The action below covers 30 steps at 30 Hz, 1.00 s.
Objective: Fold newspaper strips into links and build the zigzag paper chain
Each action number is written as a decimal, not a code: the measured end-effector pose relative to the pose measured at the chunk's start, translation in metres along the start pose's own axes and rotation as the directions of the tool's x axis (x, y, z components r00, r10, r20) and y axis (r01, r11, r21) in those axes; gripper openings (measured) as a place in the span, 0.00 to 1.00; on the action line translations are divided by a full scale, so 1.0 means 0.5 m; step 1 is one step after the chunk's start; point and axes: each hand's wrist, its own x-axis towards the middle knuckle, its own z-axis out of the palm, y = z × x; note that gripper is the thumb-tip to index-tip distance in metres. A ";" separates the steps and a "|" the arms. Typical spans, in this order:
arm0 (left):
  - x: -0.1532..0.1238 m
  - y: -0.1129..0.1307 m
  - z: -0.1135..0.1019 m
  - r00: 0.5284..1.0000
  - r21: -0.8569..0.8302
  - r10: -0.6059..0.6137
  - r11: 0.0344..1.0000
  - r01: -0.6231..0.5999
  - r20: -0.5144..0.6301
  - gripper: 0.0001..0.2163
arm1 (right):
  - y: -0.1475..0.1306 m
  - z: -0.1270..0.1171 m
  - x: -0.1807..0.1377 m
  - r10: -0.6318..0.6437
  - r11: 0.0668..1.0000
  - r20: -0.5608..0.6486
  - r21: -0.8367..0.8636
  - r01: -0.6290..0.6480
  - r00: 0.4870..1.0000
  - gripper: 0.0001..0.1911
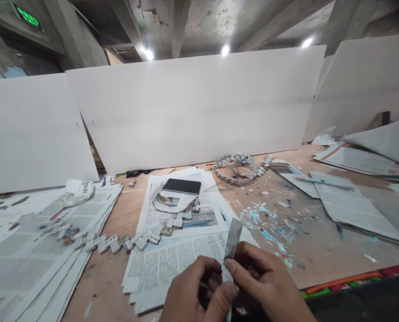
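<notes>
Head view: L hand (195,293) & R hand (268,281) at 6 o'clock, both curling in, fingertips pinching folded paper strip (233,239), which is poking up twd 12. Newspaper stack (172,259) is lying beneath on table (125,214). Phone (182,186) is sitting at 11.

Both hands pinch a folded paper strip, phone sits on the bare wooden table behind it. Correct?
One thing is off: the phone lies on the newspapers, not on the bare table, as the head view shows. The rest holds: the left hand and right hand both pinch the folded paper strip.
</notes>
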 end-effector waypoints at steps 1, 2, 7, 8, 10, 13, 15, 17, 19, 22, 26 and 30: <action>-0.001 -0.005 0.001 1.000 0.002 0.000 1.000 0.000 0.030 0.11 | 0.002 -0.001 0.001 -0.014 1.000 -0.010 -0.018 0.014 1.000 0.15; -0.001 -0.011 0.002 0.999 0.005 -0.006 1.000 0.006 0.047 0.10 | 0.003 -0.001 0.001 -0.022 0.999 -0.015 -0.025 0.022 1.000 0.15; 0.004 -0.027 0.001 0.999 -0.054 -0.027 0.998 0.029 0.041 0.12 | 0.001 -0.001 0.003 0.013 0.998 0.016 0.056 -0.014 1.000 0.17; 0.005 -0.026 0.000 0.999 -0.069 -0.031 0.997 0.033 0.042 0.12 | -0.001 -0.001 0.004 0.027 0.996 0.045 0.080 -0.031 0.999 0.17; 0.006 -0.024 -0.003 0.998 -0.090 -0.033 0.995 0.037 0.049 0.13 | -0.003 -0.002 0.004 0.053 0.992 0.105 0.105 -0.064 0.993 0.16; 0.007 -0.019 -0.005 0.997 -0.101 -0.034 0.994 0.041 0.064 0.12 | -0.001 -0.004 0.004 0.067 0.995 0.115 0.065 -0.074 0.991 0.17; 0.007 -0.015 -0.004 0.998 -0.098 -0.037 0.994 0.042 0.060 0.11 | 0.005 -0.006 0.004 0.049 0.998 0.099 0.031 -0.052 0.994 0.18; 0.007 -0.009 -0.001 0.998 -0.089 -0.037 0.995 0.041 0.045 0.11 | 0.012 -0.008 0.005 0.032 0.999 0.103 0.022 -0.034 0.994 0.17; 0.008 -0.001 0.001 0.999 -0.082 -0.035 0.996 0.037 0.023 0.12 | 0.018 -0.010 0.007 0.029 0.999 0.123 0.025 -0.033 0.992 0.16; 0.009 0.008 0.002 0.999 -0.083 -0.029 0.996 0.027 -0.025 0.11 | 0.024 -0.012 0.009 0.039 0.999 0.141 0.011 -0.041 0.989 0.17; 0.010 0.010 0.003 0.997 -0.050 0.000 0.999 -0.004 -0.073 0.10 | 0.022 -0.008 0.008 0.031 0.999 0.130 -0.017 -0.029 0.991 0.19; 0.011 0.006 0.003 0.995 -0.011 0.031 0.999 -0.033 -0.100 0.09 | 0.016 0.001 0.006 0.015 1.000 0.095 0.022 -0.017 0.995 0.19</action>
